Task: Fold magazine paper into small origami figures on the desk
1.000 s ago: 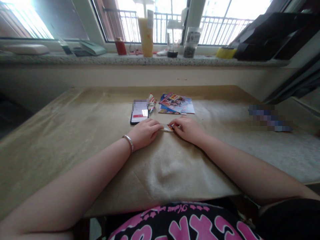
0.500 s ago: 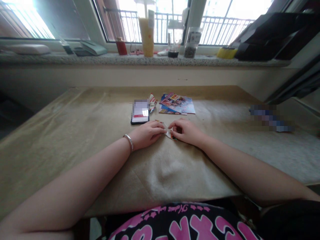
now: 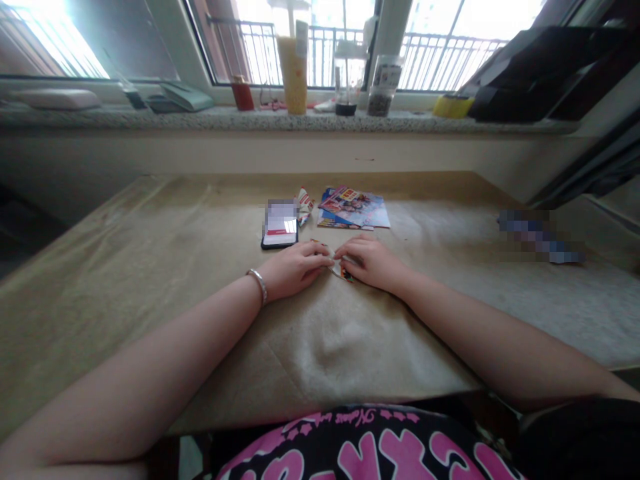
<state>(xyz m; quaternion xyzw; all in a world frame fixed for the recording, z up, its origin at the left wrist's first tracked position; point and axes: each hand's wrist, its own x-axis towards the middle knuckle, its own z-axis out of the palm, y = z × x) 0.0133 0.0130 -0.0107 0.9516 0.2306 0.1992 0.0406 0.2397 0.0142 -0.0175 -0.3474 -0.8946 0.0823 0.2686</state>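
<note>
My left hand (image 3: 295, 267), with a silver bracelet on the wrist, and my right hand (image 3: 373, 261) meet fingertip to fingertip at the middle of the table. Both pinch a small folded piece of printed paper (image 3: 341, 270) that lies between them on the brown paper cover (image 3: 150, 267). Most of the paper piece is hidden under the fingers. Just beyond my left hand lies a phone (image 3: 280, 225) with a lit screen.
A stack of colourful printed sheets (image 3: 354, 207) and a small folded paper shape (image 3: 303, 203) lie behind the hands. The window sill (image 3: 200, 119) holds an orange bottle (image 3: 293, 65), a red cup (image 3: 243, 95), jars and a yellow object. A blurred item (image 3: 540, 235) lies at the right.
The hands have drawn closer together, fingertips now nearly touching. The paper piece has turned and shifted slightly toward me under the fingers.
</note>
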